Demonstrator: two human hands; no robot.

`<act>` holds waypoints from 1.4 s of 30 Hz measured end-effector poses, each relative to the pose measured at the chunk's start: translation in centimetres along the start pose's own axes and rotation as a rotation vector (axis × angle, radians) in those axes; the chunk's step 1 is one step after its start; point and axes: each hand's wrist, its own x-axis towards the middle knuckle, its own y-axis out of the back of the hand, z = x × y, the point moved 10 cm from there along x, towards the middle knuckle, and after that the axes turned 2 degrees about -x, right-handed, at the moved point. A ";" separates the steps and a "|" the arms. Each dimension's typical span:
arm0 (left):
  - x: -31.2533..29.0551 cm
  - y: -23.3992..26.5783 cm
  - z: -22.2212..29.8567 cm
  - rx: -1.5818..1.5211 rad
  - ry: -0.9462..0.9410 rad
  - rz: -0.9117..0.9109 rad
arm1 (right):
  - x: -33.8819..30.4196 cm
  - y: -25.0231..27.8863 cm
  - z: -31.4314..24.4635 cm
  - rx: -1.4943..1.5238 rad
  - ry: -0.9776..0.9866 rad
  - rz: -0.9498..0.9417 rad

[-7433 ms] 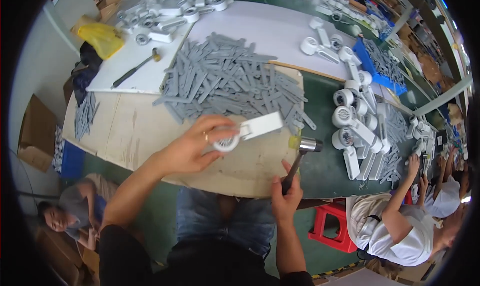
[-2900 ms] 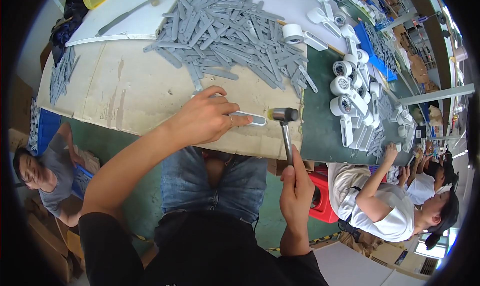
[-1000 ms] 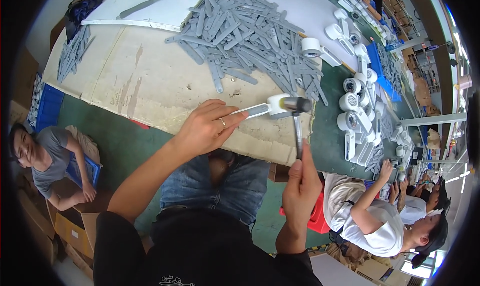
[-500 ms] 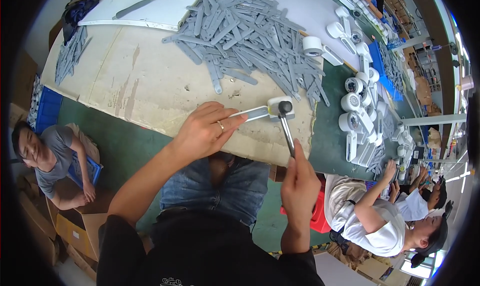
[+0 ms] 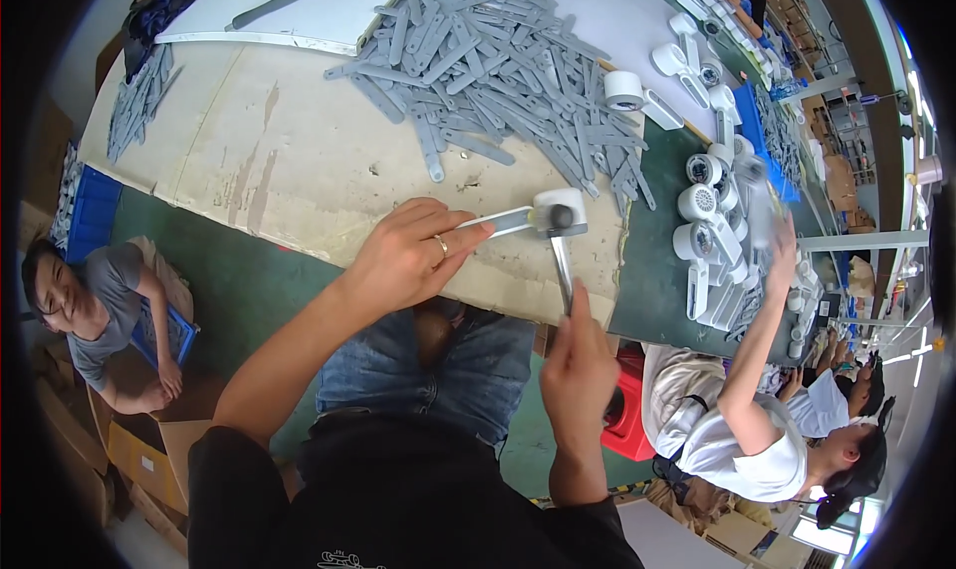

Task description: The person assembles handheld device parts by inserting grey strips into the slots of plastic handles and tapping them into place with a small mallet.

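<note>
On the cardboard-covered bench lies a white plastic appliance [image 5: 516, 220] with a rounded head and a grey strip along its handle. My left hand [image 5: 406, 255] is closed around the handle's end, fingers pointing toward the head. A hammer [image 5: 561, 263] with a black round head and a metal shaft is gripped in my right hand [image 5: 580, 370]. Its black head is over the appliance where handle and head meet; whether it touches cannot be told. The hammer's grip end is hidden inside my fist.
A large heap of grey plastic strips [image 5: 478, 56] covers the bench's far side, with a smaller bunch [image 5: 139, 101] at left. Several white appliances [image 5: 697, 203] are piled at right. A co-worker [image 5: 747, 430] reaches over them; another person [image 5: 115, 310] sits left beside blue bins [image 5: 95, 211].
My right hand and the hammer have shifted slightly left, the hammer head a little lower. My left hand stays put. The right-hand co-worker's arm has risen toward the white pile.
</note>
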 end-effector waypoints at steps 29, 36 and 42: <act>-0.1 0.0 -0.2 -0.010 0.004 -0.020 | 0.6 2.1 0.3 0.073 -0.041 -0.010; 0.2 0.0 0.2 -0.026 -0.019 -0.017 | 0.8 -0.4 0.0 0.082 0.008 0.056; 0.2 0.3 0.0 -0.026 -0.017 -0.024 | 0.5 3.3 -0.2 0.172 0.003 0.174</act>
